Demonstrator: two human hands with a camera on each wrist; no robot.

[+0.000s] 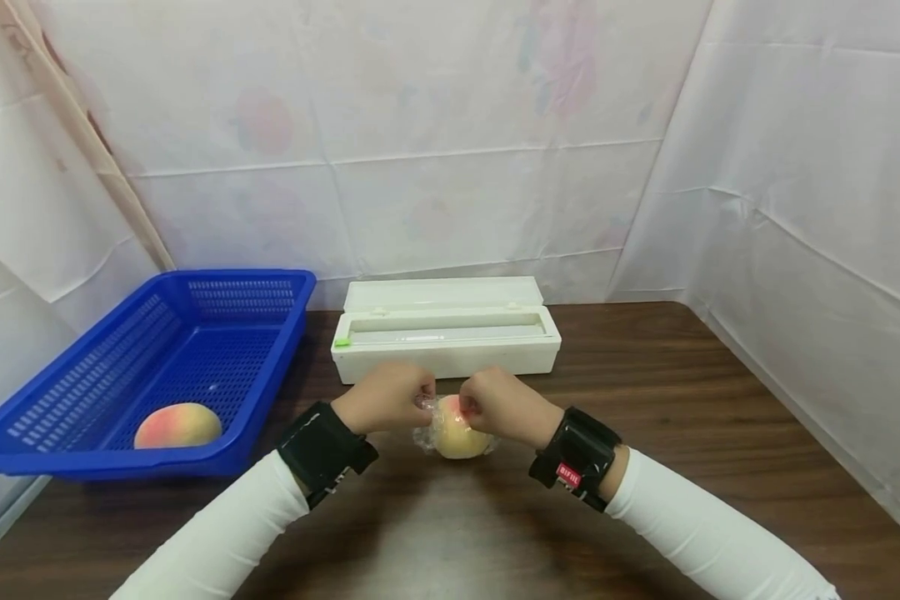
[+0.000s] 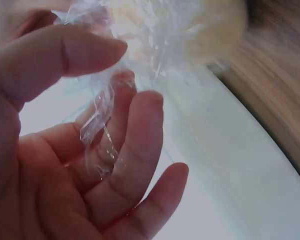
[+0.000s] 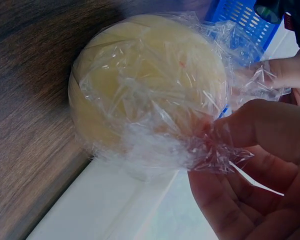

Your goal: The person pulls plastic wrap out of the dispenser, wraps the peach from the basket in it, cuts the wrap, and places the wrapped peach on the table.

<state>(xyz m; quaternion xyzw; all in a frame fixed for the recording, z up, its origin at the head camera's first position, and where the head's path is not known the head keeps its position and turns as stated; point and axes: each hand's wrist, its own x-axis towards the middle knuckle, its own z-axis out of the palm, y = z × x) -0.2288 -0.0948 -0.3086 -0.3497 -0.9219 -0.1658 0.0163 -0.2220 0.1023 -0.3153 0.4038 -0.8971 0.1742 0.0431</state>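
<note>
A yellow and pink peach sits low over the table in front of me, covered in crinkled clear plastic wrap. My left hand is at its left side and pinches a bunched end of the wrap; in the left wrist view, loose film trails down across those fingers. On the other side my right hand pinches a gathered twist of film between thumb and fingers, close against the fruit, as the right wrist view shows.
Just behind the hands stands a long white wrap dispenser box with its lid raised. To the left is a blue plastic basket with another peach in it. White sheeting hangs behind the dark wood table.
</note>
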